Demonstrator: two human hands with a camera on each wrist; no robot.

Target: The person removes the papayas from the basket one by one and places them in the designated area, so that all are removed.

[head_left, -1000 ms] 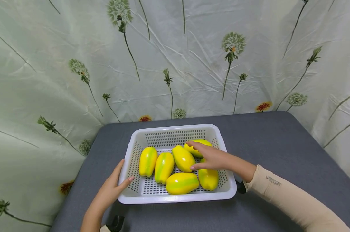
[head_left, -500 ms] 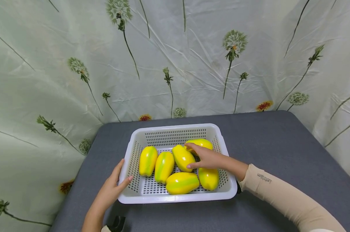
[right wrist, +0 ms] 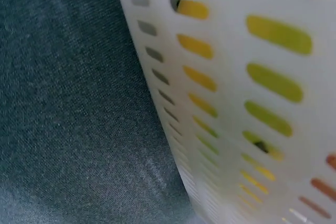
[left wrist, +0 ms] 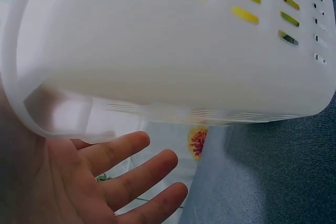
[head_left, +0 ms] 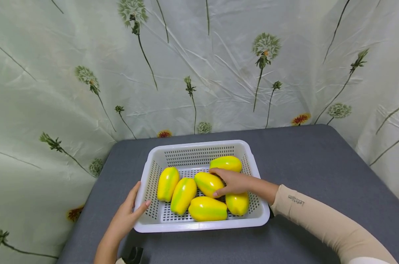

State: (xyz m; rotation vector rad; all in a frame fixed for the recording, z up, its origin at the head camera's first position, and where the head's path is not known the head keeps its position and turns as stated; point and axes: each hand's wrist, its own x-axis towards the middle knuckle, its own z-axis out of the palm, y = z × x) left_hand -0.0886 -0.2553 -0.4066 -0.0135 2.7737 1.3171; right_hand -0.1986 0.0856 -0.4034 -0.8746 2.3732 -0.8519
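Several glossy yellow papayas with green streaks lie in a white plastic basket (head_left: 199,227). In the head view my right hand (head_left: 234,182) reaches over the basket's right side and grips the middle papaya (head_left: 207,183), thumb on its near side and fingers at its far side. Another papaya (head_left: 237,204) lies partly under this hand, and one (head_left: 225,163) sits just behind it. My left hand (head_left: 126,216) is at the basket's left rim, thumb over the inside. In the left wrist view its straight fingers (left wrist: 142,174) spread outside the wall.
The basket stands on a grey cloth-covered table (head_left: 295,157). Behind it hangs a pale curtain (head_left: 225,73) printed with dandelions. The right wrist view is filled by the slotted basket wall (right wrist: 226,51) and grey cloth, with yellow fruit showing through the slots.
My right hand has shifted slightly left and closed round the middle papaya, which has turned more sideways. The papaya to its left has tilted and slid nearer. My left hand stays at the rim.
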